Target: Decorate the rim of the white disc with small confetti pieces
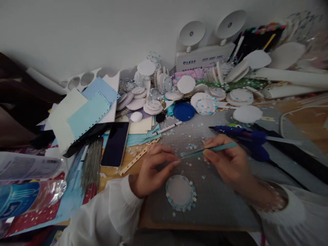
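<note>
Teal tweezers [210, 150] | R hand [230, 164] grip pinching them | L hand [153, 167] fingertips at tip | white disc [180, 192], confetti rim

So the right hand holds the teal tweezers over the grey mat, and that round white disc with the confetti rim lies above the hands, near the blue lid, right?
Not quite. The head view shows the disc lying below the hands, nearer the person, far from the blue lid. The right hand does hold the teal tweezers over the grey mat.
</note>
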### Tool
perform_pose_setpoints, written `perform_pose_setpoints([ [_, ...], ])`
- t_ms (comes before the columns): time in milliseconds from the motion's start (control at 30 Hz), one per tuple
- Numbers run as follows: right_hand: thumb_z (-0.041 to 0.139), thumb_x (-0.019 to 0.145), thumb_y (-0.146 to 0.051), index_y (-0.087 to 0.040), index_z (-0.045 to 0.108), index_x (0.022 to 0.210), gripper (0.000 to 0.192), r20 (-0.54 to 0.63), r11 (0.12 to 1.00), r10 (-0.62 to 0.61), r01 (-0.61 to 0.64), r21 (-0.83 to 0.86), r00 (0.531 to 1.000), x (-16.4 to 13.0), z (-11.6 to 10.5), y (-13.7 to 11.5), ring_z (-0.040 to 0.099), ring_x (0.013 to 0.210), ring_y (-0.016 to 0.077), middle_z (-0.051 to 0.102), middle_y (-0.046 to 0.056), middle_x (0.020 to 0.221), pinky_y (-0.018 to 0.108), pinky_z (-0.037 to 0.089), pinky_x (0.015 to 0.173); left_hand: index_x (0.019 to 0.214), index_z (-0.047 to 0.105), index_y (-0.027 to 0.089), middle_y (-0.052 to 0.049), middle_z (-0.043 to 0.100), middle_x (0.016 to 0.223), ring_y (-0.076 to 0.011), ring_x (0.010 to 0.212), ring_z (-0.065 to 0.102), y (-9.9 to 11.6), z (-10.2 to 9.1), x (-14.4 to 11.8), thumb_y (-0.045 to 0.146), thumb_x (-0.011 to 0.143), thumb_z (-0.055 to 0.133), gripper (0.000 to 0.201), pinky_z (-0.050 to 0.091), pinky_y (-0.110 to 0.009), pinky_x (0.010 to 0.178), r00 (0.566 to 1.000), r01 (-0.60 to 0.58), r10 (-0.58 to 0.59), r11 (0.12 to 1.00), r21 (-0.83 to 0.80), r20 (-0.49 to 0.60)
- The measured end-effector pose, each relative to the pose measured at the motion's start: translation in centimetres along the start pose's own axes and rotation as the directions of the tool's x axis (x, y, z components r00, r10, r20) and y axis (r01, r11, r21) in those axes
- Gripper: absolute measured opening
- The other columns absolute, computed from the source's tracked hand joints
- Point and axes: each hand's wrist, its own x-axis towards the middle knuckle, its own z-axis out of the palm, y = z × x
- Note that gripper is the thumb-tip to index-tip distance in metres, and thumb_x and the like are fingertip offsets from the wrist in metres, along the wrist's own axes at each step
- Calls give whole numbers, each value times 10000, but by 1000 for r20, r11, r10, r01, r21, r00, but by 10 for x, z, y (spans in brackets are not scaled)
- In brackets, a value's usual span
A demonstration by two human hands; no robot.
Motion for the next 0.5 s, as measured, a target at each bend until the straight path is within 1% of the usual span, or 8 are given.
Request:
perform_pose_setpoints([
  [133, 683, 814, -267, -242, 575, 800, 112, 5, 1000, -25, 24, 14, 1000, 0, -1, 1, 539, 548, 113, 550, -20, 691, 262, 459, 494, 863, 689, 175, -67, 668, 882, -194, 859, 612, 1, -1, 0, 164, 856, 638, 53, 459, -358, 797, 1000, -7, 7, 999, -33, -8],
  [300, 665, 828, -231, -236, 575, 804, 93, 69, 1000, -16, 14, 25, 998, 1, -1, -4, 556, 555, 106, 548, -29, 675, 239, 452, 486, 856, 687, 178, -71, 668, 864, -193, 845, 615, 2, -1, 1, 166, 859, 617, 71, 468, -361, 790, 1000, -23, 23, 1000, -21, 5],
  [500, 663, 830, -273, -224, 562, 741, 143, 82, 999, -13, 17, -41, 997, 2, 0, -8, 541, 530, 111, 538, -22, 643, 240, 451, 462, 868, 692, 182, -68, 675, 865, -192, 846, 620, 0, 1, 1, 174, 858, 627, 66, 454, -365, 802, 999, -32, 32, 999, -5, 8],
])
